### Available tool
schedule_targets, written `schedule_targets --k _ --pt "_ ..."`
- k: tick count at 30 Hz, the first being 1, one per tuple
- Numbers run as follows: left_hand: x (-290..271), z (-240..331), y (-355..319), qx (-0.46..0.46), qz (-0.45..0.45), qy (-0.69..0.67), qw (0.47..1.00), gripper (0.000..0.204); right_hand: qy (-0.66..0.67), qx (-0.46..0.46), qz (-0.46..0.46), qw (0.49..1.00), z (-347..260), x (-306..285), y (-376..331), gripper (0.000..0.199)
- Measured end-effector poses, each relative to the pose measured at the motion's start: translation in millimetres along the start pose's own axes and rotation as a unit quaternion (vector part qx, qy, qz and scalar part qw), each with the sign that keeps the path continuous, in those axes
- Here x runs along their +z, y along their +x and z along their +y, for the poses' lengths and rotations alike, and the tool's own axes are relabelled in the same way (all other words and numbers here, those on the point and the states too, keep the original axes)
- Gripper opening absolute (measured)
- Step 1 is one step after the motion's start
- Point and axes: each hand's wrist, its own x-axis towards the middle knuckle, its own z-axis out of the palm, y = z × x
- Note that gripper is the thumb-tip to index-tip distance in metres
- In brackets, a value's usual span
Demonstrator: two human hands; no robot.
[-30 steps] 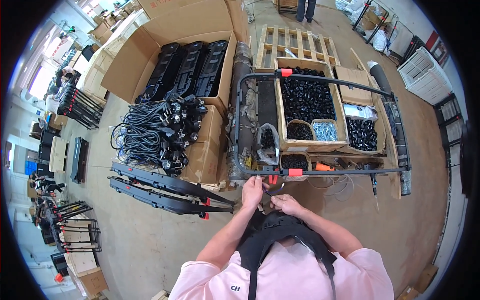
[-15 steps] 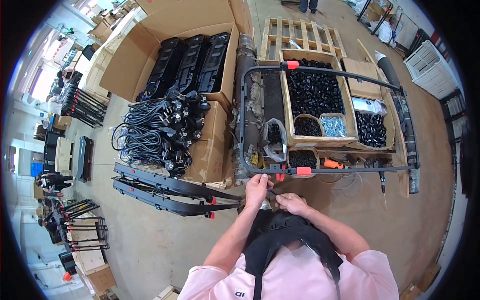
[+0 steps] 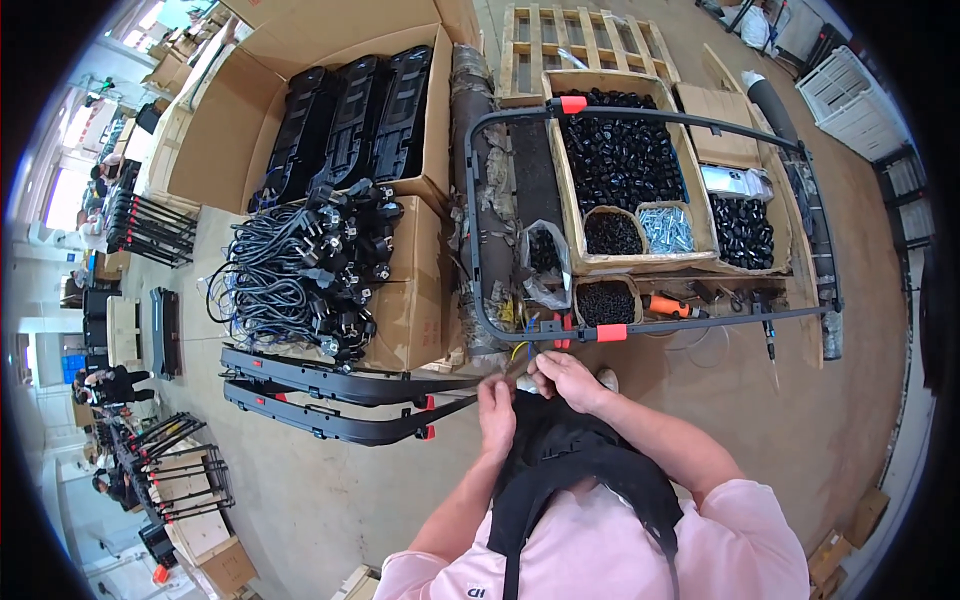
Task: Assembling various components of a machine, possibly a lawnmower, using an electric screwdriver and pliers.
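Note:
A black frame [image 3: 690, 333] with red clips lies across the crates, its near bar closest to my hands. Just below that bar, thin yellow and blue wires [image 3: 518, 349] hang by my fingers. My right hand [image 3: 572, 382] is closed, thumb and fingers pinched together where the wires end. Close on its left, my left hand [image 3: 495, 410] is lifted, its fingertips blurred by motion. Whether it holds anything does not show. Its fingers are beside the ends of two long black curved rails [image 3: 330, 408] with red clips.
Bundled black cables with plugs [image 3: 290, 265] lie on a cardboard box [image 3: 415, 300]. Behind them, a large carton [image 3: 215, 135] holds black plastic housings. Under the frame stand a wooden crate [image 3: 553, 200] of black parts, a box of screws [image 3: 665, 230] and an orange-handled tool [image 3: 668, 306].
My left hand has moved down and left, away from the frame's bar. My right hand has moved up and left to the wires. The view has shifted slightly.

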Motion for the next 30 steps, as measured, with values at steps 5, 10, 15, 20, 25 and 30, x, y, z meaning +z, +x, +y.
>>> schedule_targets --k 5,10,15,20,25,30 --pt "-2 -23 -10 0.031 -0.328 0.126 0.936 0.045 0.068 0.028 0.052 0.996 -7 18 1 0.032" --pt "0 -36 5 0.044 -0.362 0.157 0.918 0.039 -0.194 0.014 0.091 0.977 -30 34 -4 0.034" --pt "-18 -29 3 0.032 -0.38 0.151 0.912 0.035 -0.614 -0.057 0.106 0.78 -121 46 -30 0.04" --pt "-32 -41 3 0.046 -0.334 0.136 0.932 0.036 -0.687 -0.092 0.176 0.699 -159 43 16 0.044" --pt "-37 -27 -4 0.011 -0.296 0.133 0.946 0.036 -0.615 0.105 0.038 0.78 -142 13 69 0.049" --pt "-47 -40 -2 -0.069 -0.295 -0.004 0.953 0.031 -0.433 0.033 0.021 0.901 -121 -8 92 0.036"
